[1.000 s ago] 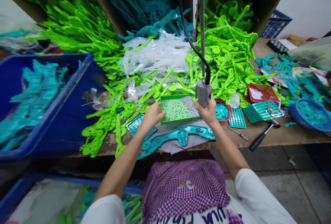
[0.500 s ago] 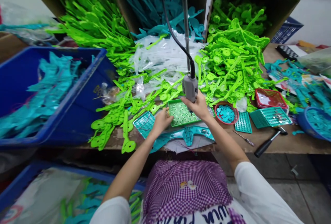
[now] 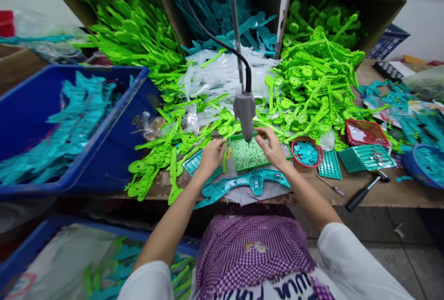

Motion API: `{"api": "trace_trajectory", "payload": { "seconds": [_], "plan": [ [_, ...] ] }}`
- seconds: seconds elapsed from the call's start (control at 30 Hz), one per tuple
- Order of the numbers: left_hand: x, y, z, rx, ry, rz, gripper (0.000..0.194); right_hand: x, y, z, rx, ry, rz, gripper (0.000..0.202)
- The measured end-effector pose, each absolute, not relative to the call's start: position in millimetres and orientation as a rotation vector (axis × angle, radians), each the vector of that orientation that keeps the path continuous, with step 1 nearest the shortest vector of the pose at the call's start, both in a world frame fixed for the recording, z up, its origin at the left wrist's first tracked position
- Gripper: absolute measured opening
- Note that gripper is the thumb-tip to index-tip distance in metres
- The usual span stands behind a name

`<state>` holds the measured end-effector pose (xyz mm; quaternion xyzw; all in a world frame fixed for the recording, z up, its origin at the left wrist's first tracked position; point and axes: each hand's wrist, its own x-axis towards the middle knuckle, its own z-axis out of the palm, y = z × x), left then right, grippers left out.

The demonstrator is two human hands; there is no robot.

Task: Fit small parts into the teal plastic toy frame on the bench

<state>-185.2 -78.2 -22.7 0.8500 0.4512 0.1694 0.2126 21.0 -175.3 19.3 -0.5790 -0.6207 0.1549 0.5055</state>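
My left hand (image 3: 212,156) has its fingers closed at the top of a narrow lime-green plastic piece (image 3: 225,160), just left of a green tray (image 3: 239,168). Inside the tray is a pale board dotted with small holes or pieces. Over the tray's right side my right hand (image 3: 272,147) is held with thumb and fingers apart, holding nothing visible. A grey electric screwdriver (image 3: 245,113) hangs upright from a rod and cable, its tip over the tray. In front of the tray lies a long teal plastic part (image 3: 256,180).
Lime-green parts (image 3: 312,92) heap up behind, spilling from cartons. A red bowl (image 3: 322,157) of teal pieces, a teal tray (image 3: 330,166), a small screwdriver (image 3: 333,187) and a hammer (image 3: 360,194) lie to the right. A large blue bin (image 3: 114,133) stands left.
My right hand has let go of the electric screwdriver and opened lower down. The screwdriver has shifted left. The narrow lime-green piece now shows at my left hand.
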Motion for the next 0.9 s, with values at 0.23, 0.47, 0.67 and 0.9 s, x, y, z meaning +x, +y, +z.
{"api": "trace_trajectory", "payload": {
  "seconds": [0.23,0.47,0.67,0.9],
  "plan": [
    [-157,-40,-26,2.652,1.390,0.312,0.041,10,-221,-29,-1.721,-2.101,0.397,0.022],
    [-161,-17,-27,2.643,1.471,0.349,0.035,7,-212,-37,-1.762,-2.254,0.327,0.018],
    [-169,-12,-32,2.555,1.535,0.360,0.040,2,-204,-39,-1.755,-2.349,0.306,0.018],
    [-176,-26,-36,2.552,1.469,0.345,0.038,17,-219,-40,-1.667,-2.332,0.322,0.020]
  ]
}}
